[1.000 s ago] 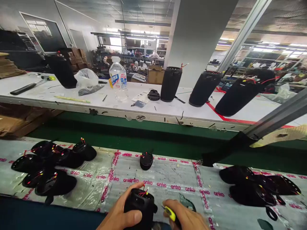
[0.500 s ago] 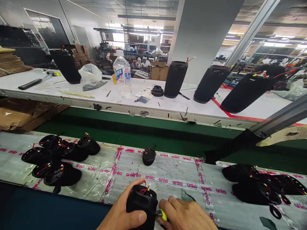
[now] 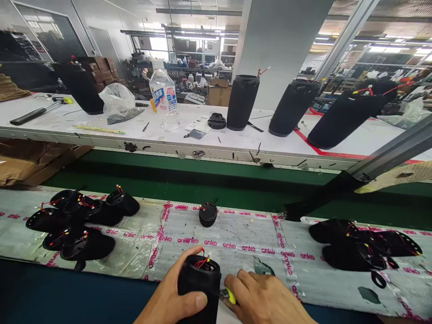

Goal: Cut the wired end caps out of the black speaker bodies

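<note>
At the bottom centre, my left hand (image 3: 178, 294) is wrapped round a black fabric-covered cylinder (image 3: 200, 292), thumb across its front. Red wires with small connectors stick out of the cylinder's open top. On its right side, my right hand (image 3: 258, 294) is closed round a yellow-handled tool (image 3: 230, 295), whose dark front end meets the cylinder's side. The exact type of tool is hard to make out. Beyond both hands, a short black round part (image 3: 208, 214) with small connectors rests on the taped bench covering (image 3: 236, 229).
Several black cylinders lie at the left (image 3: 87, 245) and at the right (image 3: 351, 256) of the bench. A white shelf (image 3: 145, 137) behind holds upright cylinders (image 3: 242, 102), a bottle (image 3: 164, 99), a plastic bag (image 3: 118, 96) and a hammer-like tool (image 3: 37, 112). A metal post (image 3: 388, 150) slants at the right.
The view has shifted slightly, so the shelf items sit higher and further left. My left hand still holds the cylinder, and my right hand with the yellow tool has moved only a little.
</note>
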A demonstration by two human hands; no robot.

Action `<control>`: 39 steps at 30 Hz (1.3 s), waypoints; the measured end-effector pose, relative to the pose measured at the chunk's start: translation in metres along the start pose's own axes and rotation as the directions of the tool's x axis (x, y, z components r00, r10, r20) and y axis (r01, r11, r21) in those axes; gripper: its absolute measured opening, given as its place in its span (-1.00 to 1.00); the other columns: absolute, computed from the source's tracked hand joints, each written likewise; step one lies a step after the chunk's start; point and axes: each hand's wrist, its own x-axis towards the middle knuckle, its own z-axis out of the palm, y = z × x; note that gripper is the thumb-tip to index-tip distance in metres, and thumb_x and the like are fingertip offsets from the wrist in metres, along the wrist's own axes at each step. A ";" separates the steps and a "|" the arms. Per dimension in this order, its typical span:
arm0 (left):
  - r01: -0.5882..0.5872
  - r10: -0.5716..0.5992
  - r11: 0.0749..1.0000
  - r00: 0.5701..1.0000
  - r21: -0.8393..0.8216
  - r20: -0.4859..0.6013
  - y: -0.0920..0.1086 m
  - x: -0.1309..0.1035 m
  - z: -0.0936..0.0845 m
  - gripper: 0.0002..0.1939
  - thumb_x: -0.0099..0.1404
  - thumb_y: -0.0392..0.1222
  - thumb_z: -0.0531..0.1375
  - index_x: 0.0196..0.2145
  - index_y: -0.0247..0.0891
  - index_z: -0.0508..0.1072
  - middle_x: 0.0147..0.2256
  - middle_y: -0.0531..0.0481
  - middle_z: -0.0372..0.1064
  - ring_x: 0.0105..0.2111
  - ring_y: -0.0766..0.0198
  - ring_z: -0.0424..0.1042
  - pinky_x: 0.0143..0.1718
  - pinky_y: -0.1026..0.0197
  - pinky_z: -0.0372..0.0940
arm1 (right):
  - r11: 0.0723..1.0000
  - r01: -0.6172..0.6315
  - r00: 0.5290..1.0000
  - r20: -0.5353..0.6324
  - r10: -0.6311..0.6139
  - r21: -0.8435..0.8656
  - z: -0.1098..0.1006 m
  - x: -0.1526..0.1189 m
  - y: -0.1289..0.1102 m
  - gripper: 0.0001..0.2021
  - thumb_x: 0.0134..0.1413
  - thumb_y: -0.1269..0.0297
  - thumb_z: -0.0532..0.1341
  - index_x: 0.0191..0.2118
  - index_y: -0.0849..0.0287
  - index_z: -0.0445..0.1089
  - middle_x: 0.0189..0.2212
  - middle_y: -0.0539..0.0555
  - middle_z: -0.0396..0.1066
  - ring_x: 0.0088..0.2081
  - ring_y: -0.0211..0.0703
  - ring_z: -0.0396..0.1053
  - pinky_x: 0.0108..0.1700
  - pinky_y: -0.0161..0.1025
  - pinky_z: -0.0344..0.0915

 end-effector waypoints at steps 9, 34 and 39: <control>-0.008 0.009 0.999 1.000 0.034 -0.007 0.003 -0.001 0.003 0.05 0.00 0.25 0.42 0.33 -0.12 0.12 -0.01 -0.08 0.49 0.09 -0.10 0.38 0.16 -0.02 0.16 | 0.999 -0.001 0.999 0.039 0.000 0.034 0.000 -0.003 -0.002 -0.63 0.14 0.23 0.40 -0.15 0.06 0.16 -0.44 -0.14 0.38 -0.54 -0.17 0.43 -0.59 -0.12 0.02; -0.019 0.019 0.971 1.000 0.240 0.003 -0.011 -0.005 0.002 0.03 0.03 0.31 0.38 0.30 -0.13 0.07 0.00 -0.12 0.50 -0.01 -0.09 0.42 0.09 -0.04 0.18 | 0.995 0.058 0.991 0.128 -0.046 -0.086 -0.020 0.005 -0.016 -0.68 -0.04 0.33 0.35 -0.31 0.07 0.14 -0.57 -0.09 0.34 -0.70 -0.17 0.29 -0.59 -0.05 -0.42; -0.007 0.017 0.970 0.999 0.242 -0.039 -0.010 -0.004 0.006 0.03 0.00 0.34 0.39 0.28 -0.13 0.12 -0.03 -0.12 0.51 -0.04 -0.07 0.43 0.07 -0.03 0.20 | 0.996 0.051 0.985 0.169 -0.038 -0.073 -0.023 0.009 -0.019 -0.77 0.01 0.37 0.30 -0.31 0.10 0.19 -0.57 -0.05 0.32 -0.68 -0.18 0.29 -0.63 -0.08 -0.39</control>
